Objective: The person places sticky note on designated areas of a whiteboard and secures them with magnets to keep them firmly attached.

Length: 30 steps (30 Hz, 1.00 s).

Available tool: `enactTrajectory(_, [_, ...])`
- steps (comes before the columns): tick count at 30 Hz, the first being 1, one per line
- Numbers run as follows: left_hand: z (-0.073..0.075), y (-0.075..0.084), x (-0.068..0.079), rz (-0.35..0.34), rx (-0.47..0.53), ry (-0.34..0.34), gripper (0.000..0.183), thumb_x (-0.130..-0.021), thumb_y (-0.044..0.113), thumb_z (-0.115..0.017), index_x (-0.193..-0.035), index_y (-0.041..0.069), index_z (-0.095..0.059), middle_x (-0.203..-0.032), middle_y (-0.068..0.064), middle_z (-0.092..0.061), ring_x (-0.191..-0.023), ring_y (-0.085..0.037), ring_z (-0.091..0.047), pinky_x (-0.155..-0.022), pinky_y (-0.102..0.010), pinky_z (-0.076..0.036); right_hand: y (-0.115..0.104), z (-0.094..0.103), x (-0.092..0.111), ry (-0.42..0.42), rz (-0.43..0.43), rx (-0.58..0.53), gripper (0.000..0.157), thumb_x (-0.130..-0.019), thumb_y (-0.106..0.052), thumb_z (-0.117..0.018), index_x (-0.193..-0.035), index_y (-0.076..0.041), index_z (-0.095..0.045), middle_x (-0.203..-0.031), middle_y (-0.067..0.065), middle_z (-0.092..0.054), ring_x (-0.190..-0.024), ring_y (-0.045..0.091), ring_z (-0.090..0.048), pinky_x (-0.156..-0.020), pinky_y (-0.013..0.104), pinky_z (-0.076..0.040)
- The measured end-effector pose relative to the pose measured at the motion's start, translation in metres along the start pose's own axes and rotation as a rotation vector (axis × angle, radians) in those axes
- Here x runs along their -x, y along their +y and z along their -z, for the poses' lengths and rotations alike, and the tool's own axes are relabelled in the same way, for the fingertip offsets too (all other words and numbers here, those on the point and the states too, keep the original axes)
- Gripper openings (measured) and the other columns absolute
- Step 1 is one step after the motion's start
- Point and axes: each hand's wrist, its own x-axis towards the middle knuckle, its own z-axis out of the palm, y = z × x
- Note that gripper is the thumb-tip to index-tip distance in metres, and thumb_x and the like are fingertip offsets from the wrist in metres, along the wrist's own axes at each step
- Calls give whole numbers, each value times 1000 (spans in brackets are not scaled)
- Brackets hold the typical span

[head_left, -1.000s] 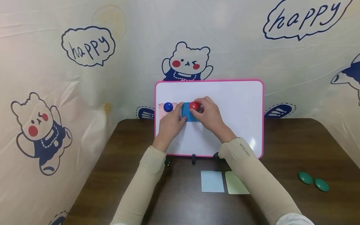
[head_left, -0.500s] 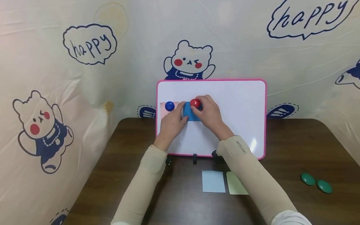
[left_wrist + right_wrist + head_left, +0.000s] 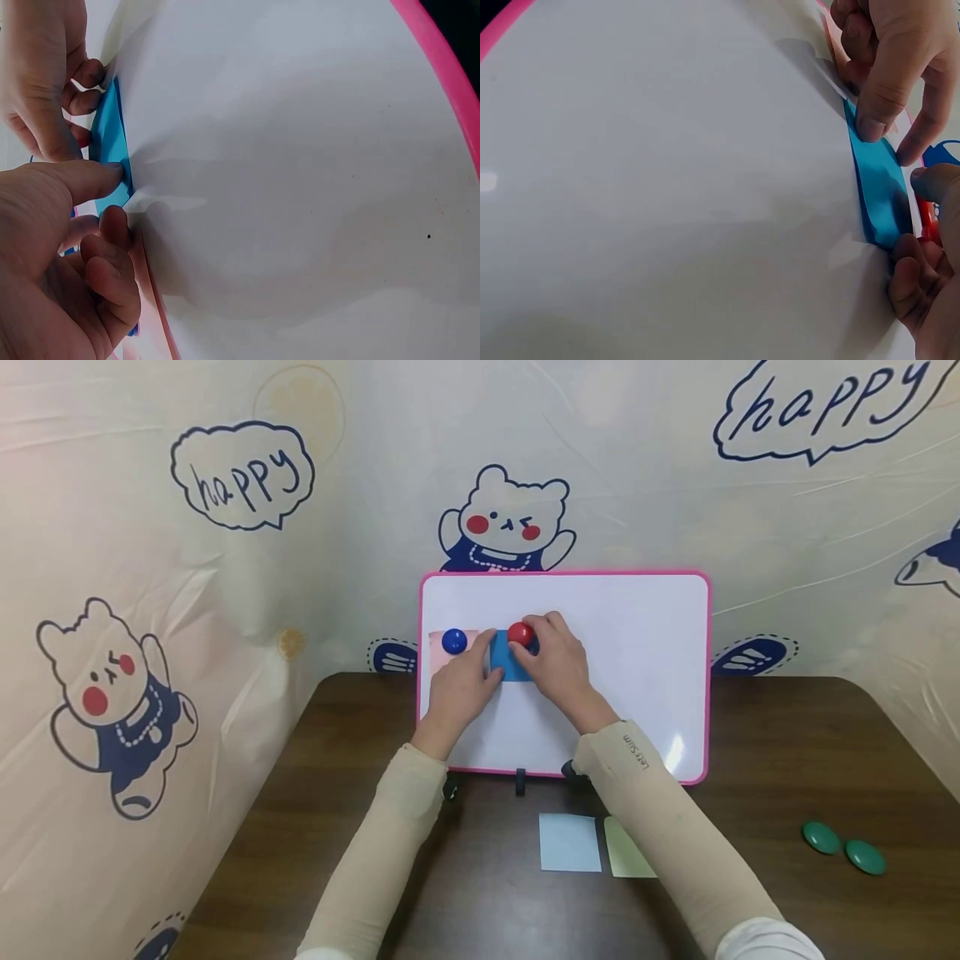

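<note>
A square blue sticky note [image 3: 506, 662] lies against the pink-framed whiteboard [image 3: 633, 660]. At the note's left side my left hand [image 3: 461, 687] presses with its thumb and index fingertip spread apart, the thumb on the paper in both wrist views. My right hand [image 3: 558, 667] pinches a round red magnet [image 3: 519, 633] between thumb and fingers at the note's upper right. Just left of this, a blue magnet [image 3: 453, 642] sits on a pink sticky note [image 3: 439, 662], which my left hand partly covers. In the right wrist view, fingers hide most of the red magnet.
On the brown table [image 3: 337, 843] before the board lie a pale blue note [image 3: 570, 843] and a pale green note [image 3: 628, 852], the latter partly under my right forearm. Two green magnets [image 3: 821, 837] lie at the right. A printed cloth hangs behind.
The head view has shifted slightly. Both hands keep their places on the board, the red magnet still at the blue note's top. My right forearm has swung a little to the left.
</note>
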Motion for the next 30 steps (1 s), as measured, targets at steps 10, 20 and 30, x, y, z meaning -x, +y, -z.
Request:
enactTrajectory(10, [-1,0,-1,2,-3,-7,67,-98,37,-65,-156,20,-37,-68,3,-57,-56,-13,-57,-60,-27,-55,2,-4,0,11,17,19,52,-95,-34,-72,-135,-5,-59,-116,13,-54,-103,25,-57,-89,39,-55])
enactTrajectory(20, [0,2,0,0,-2,0,67,-98,37,-65,-156,19,-37,-67,2,-56,-53,-14,-56,-56,-25,-53,4,-11,2,58,52,62,50,-93,-34,-74,-132,-5,-61,-112,13,-53,-98,24,-60,-84,37,-56])
enactTrajectory(30, [-2,1,0,-2,-7,8,66,-98,37,-66,-156,20,-38,-67,3,-56,-55,-14,-56,-56,-25,-53,5,-16,2,72,93,137,48,-93,-33,-75,-128,-3,-61,-112,14,-53,-96,24,-61,-83,37,-57])
